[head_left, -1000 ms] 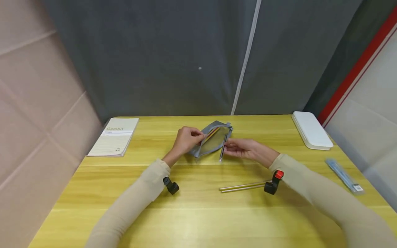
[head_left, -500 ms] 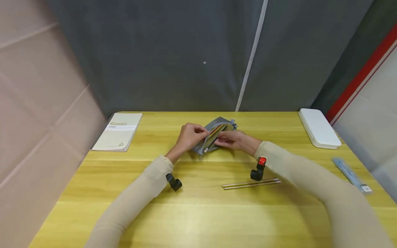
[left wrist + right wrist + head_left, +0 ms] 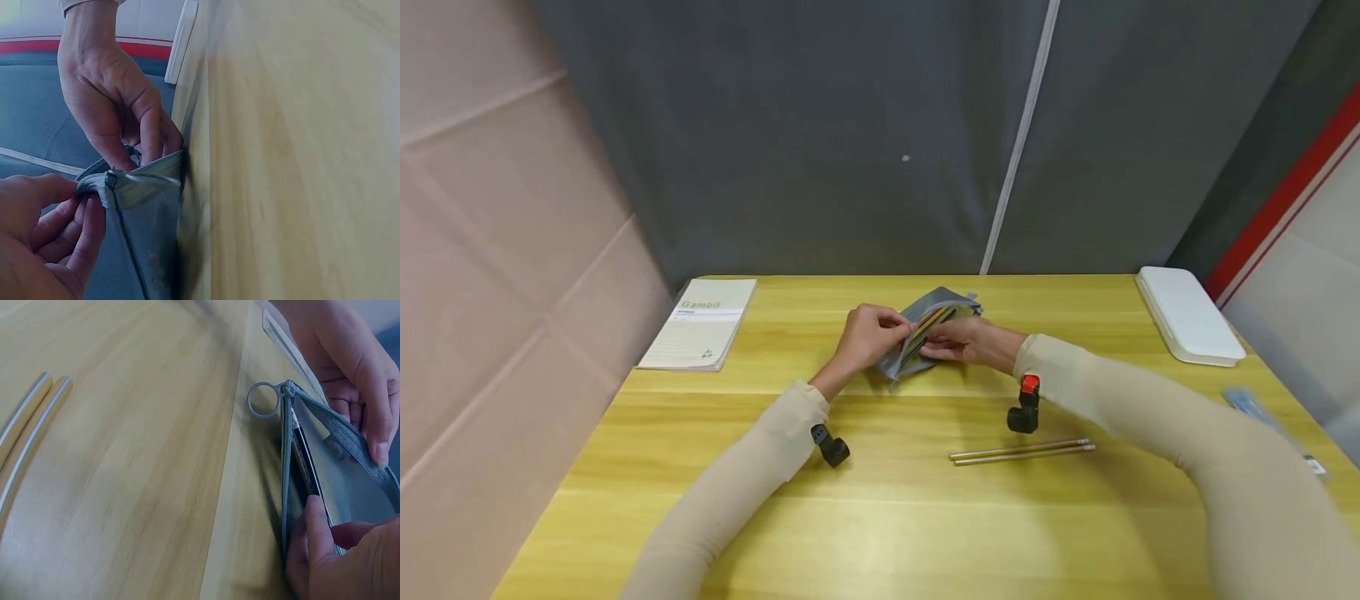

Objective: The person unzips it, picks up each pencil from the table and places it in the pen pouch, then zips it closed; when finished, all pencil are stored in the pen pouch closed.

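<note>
A grey zippered pencil pouch (image 3: pixel 942 297) lies with its mouth gaping toward the person. My left hand (image 3: pixel 867 337) pinches the near left edge of its opening between thumb and fingers. At the other side, my right hand (image 3: pixel 964 337) has its fingertips inside the mouth. In the right wrist view those fingers hold a black pencil (image 3: pixel 304 450) that lies along the pouch's inner side. Yellow and red pencils (image 3: pixel 931 322) show inside the pouch. A ring pull (image 3: pixel 263 400) hangs at the zipper's end. The pouch's depth is hidden.
Two gold-coloured pencils (image 3: pixel 1022 452) lie side by side in front of the right wrist. A notebook (image 3: pixel 698 333) is at the back left, a white case (image 3: pixel 1191 318) at the back right. The right sleeve comes near a blue packet (image 3: pixel 1247 403).
My right hand has moved left to the pouch and brought the black pencil from outside into its mouth. My left hand keeps its pinch on the edge. The head view has shifted slightly.
</note>
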